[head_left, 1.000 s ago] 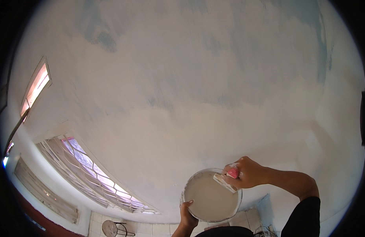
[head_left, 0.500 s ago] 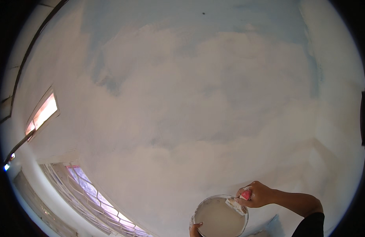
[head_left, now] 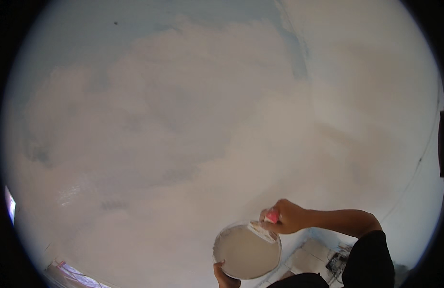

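My left hand (head_left: 225,275) is closed on the near left edge of a round bucket (head_left: 214,247), its thumb over the rim. The bucket holds a pale grey-beige liquid (head_left: 246,254) that looks like paint. My right hand (head_left: 290,217) grips the red end of a flat paintbrush (head_left: 261,232). The brush's wide, whitened head lies over the far right rim of the bucket. Whether its tip dips into the liquid, I cannot tell. In front of me rises a wall (head_left: 159,120) coated patchily in off-white, with light blue showing near its top.
The wall meets another pale wall (head_left: 361,96) on the right, with a thin cable (head_left: 420,160) running down it. Below lie floor tiles (head_left: 306,259) and a dark, cluttered object (head_left: 337,264). Part of a window (head_left: 80,276) shows at lower left.
My view has turned right, so most of the windows have left it and more floor and right wall show. Both hands still hold the bucket and brush, now slightly higher and further left in view.
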{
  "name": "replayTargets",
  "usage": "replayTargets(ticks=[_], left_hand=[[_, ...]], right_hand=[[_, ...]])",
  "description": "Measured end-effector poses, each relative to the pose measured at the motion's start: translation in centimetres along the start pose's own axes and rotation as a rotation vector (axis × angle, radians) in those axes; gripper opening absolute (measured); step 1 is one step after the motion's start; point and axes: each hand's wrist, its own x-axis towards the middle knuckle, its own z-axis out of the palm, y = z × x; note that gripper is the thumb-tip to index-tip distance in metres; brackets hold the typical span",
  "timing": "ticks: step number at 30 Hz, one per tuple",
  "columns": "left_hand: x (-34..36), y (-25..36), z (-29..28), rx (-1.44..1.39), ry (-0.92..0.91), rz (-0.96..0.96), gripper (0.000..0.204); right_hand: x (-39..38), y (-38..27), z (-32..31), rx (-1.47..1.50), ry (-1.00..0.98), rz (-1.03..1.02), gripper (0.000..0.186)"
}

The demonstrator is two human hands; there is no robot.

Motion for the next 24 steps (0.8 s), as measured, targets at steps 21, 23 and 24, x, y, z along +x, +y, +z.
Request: replayTargets(ticks=[21, 23, 24], left_hand=[[-0.7, 3.1, 6.2, 0.015, -0.088, 0.015, 0.061], [-0.6, 3.2, 6.2, -0.022, -0.105, 0.0, 0.061], [-0.6, 3.2, 6.2, -0.053, -0.124, -0.02, 0.061]], right_hand=[[-0.4, -6.0, -5.9, 0.013, 0.114, 0.29, 0.014], [-0.4, -5.5, -6.0, 0.072, 0.11, 0.295, 0.016], [-0.5, -5.3, -6.1, 0.135, 0.112, 0.305, 0.018]])
